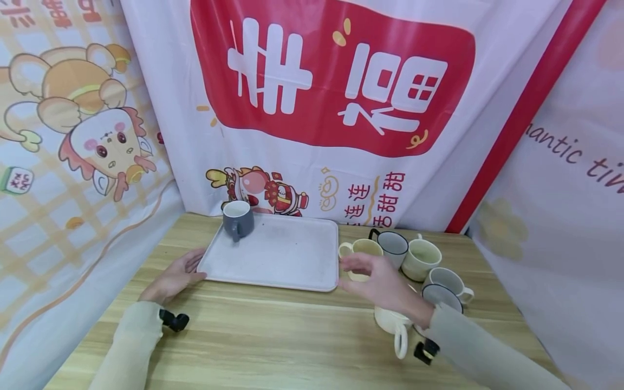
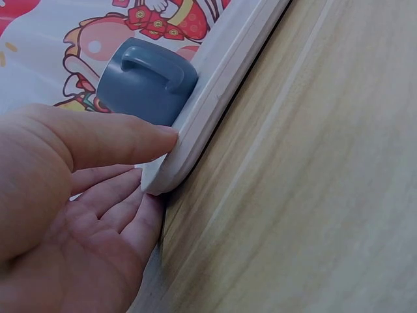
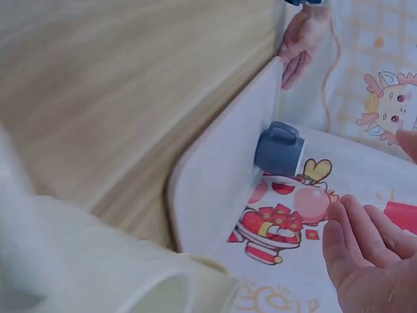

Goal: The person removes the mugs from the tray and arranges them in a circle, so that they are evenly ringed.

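A white rectangular tray (image 1: 292, 254) lies on the wooden table, with a dark grey-blue mug (image 1: 239, 223) standing at its back left corner. My left hand (image 1: 176, 276) holds the tray's front left corner; in the left wrist view its thumb (image 2: 130, 138) rests on the rim and the fingers touch the corner from the side and below. By the tray's right end my right hand (image 1: 377, 281) hovers with fingers spread, holding nothing. Part of a pale yellow mug (image 1: 368, 248) shows behind its fingers. In the right wrist view the right hand (image 3: 371, 261) appears open beside the tray.
Several mugs crowd the table's right side: a grey black-rimmed one (image 1: 394, 245), a cream one (image 1: 423, 257) and others (image 1: 446, 279). A cream mug (image 1: 390, 320) stands partly under the right forearm. Printed cloth (image 1: 312, 179) hangs behind and beside the table.
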A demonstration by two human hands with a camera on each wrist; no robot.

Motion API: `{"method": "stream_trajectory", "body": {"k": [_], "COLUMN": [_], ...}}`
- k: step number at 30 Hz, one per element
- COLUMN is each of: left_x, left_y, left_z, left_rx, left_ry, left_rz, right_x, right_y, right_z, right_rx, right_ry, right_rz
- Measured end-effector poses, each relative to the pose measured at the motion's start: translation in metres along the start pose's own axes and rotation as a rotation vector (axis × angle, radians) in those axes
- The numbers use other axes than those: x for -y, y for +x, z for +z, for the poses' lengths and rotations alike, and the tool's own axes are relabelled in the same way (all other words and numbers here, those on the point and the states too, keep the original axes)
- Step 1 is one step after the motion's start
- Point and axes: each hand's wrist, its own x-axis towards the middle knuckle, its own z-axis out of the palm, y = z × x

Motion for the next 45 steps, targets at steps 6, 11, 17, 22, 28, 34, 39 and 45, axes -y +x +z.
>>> {"method": "stream_trajectory", "body": {"k": [6, 11, 17, 22, 28, 34, 39, 45], "left_x": [0.0, 0.0, -0.001, 0.0, -0.001, -0.002, -0.002, -0.001], "left_y": [-0.001, 0.001, 0.002, 0.001, 0.0, 0.0, 0.001, 0.001], "left_z": [0.0, 0.0, -0.001, -0.004, -0.003, -0.002, -0.002, -0.001], "left_rx": [-0.004, -0.004, -0.002, -0.002, 0.015, 0.013, 0.007, 0.004], "left_ry": [0.003, 0.007, 0.013, 0.027, 0.016, 0.006, 0.002, -0.008], "left_rz": [-0.019, -0.016, -0.017, -0.019, 0.004, 0.0, 0.0, 0.001], "right_x": [0.016, 0.024, 0.029, 0.032, 0.035, 0.035, 0.031, 0.019], "right_y": [0.04, 0.068, 0.099, 0.123, 0.148, 0.17, 0.186, 0.2], "right_z": [0.023, 0.042, 0.07, 0.096, 0.125, 0.153, 0.179, 0.213], "right_rx": [0.038, 0.074, 0.099, 0.111, 0.117, 0.104, 0.096, 0.086], "right_ry": [-0.06, -0.078, -0.084, -0.089, -0.078, -0.042, 0.017, 0.142], "right_rz": [-0.097, -0.101, -0.152, -0.147, -0.118, -0.095, -0.057, 0.004]}}
